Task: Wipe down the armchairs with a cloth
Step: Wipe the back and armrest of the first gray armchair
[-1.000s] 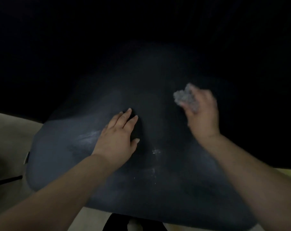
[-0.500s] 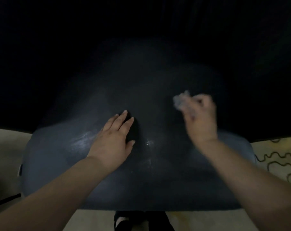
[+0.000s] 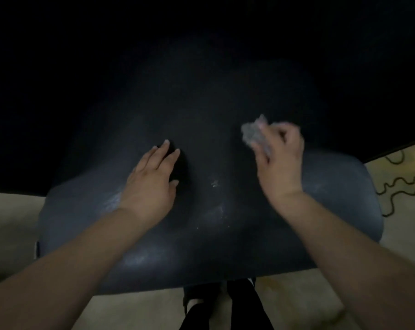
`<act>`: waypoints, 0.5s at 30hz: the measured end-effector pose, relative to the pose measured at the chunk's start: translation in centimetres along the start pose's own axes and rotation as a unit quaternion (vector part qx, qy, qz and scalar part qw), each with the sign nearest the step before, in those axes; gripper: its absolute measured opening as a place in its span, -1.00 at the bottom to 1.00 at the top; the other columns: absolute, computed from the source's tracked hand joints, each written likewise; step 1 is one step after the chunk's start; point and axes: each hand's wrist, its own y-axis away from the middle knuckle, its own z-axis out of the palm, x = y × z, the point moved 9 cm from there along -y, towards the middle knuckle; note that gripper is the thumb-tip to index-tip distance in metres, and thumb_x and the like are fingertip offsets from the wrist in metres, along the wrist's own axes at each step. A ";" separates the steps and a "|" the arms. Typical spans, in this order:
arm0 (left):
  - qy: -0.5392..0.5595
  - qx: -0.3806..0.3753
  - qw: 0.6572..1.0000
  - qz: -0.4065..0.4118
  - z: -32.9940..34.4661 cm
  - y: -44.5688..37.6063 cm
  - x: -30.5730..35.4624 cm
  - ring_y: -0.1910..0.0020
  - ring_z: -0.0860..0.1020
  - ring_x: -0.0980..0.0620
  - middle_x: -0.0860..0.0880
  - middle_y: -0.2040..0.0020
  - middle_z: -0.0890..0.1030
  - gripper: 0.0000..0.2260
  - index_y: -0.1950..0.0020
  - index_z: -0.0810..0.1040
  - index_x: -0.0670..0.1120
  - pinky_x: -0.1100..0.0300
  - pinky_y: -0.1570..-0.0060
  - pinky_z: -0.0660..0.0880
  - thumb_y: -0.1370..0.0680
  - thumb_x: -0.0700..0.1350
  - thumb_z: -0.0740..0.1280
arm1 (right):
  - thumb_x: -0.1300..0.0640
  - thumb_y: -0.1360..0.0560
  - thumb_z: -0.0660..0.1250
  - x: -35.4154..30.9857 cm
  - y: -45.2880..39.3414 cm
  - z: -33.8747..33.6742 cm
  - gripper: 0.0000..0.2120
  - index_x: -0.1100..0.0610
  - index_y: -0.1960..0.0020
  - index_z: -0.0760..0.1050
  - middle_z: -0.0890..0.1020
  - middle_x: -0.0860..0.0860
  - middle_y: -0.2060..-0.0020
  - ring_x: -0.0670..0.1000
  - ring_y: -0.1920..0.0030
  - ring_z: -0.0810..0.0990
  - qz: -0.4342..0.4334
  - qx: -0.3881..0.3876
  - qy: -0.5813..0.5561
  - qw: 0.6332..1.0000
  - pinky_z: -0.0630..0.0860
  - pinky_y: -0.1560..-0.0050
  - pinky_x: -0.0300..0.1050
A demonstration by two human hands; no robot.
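Armchair: we see a dark blue-grey padded armchair seat (image 3: 225,234).
Left hand (image 3: 151,184): flat, fingers straight, on the seat.
Right hand (image 3: 279,160): grips a crumpled grey cloth (image 3: 254,133) over the seat.

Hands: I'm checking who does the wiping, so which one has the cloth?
The right hand grips the crumpled grey cloth in curled fingers. The left hand holds nothing and rests flat, fingers straight, on the dark armchair.
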 end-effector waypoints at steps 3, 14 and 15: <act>-0.032 -0.012 0.999 0.010 0.2 0.4 -1.3 -0.55 -0.04 -0.05 0.01 -0.59 -0.07 -0.37 -0.58 0.03 0.03 -0.06 -0.49 0.06 -0.58 0.03 0.26 | 0.18 -0.47 0.36 -1.7 -0.6 1.6 -0.65 0.08 -0.26 0.54 0.48 0.18 -0.07 0.22 0.02 0.45 0.006 -0.014 0.031 0.999 0.46 -0.05 0.15; -0.050 -0.033 0.998 0.036 0.4 1.8 -2.3 -0.55 -0.18 0.04 0.09 -0.57 -0.22 -0.27 -0.57 -0.10 0.12 0.01 -0.51 -0.01 -0.54 0.21 0.24 | 0.16 -0.50 0.29 -2.0 2.5 1.6 -0.68 0.02 -0.25 0.48 0.44 0.22 -0.08 0.26 -0.04 0.48 0.023 -0.009 -0.016 1.000 0.47 -0.09 0.21; -0.047 -0.038 0.997 0.038 0.5 2.0 -2.5 -0.54 -0.18 0.05 0.09 -0.57 -0.23 -0.26 -0.57 -0.11 0.13 0.04 -0.51 -0.02 -0.54 0.21 0.25 | 0.14 -0.51 0.29 -0.8 2.2 1.3 -0.67 0.03 -0.27 0.48 0.43 0.23 -0.12 0.25 -0.09 0.45 0.058 -0.003 0.001 0.998 0.44 -0.15 0.18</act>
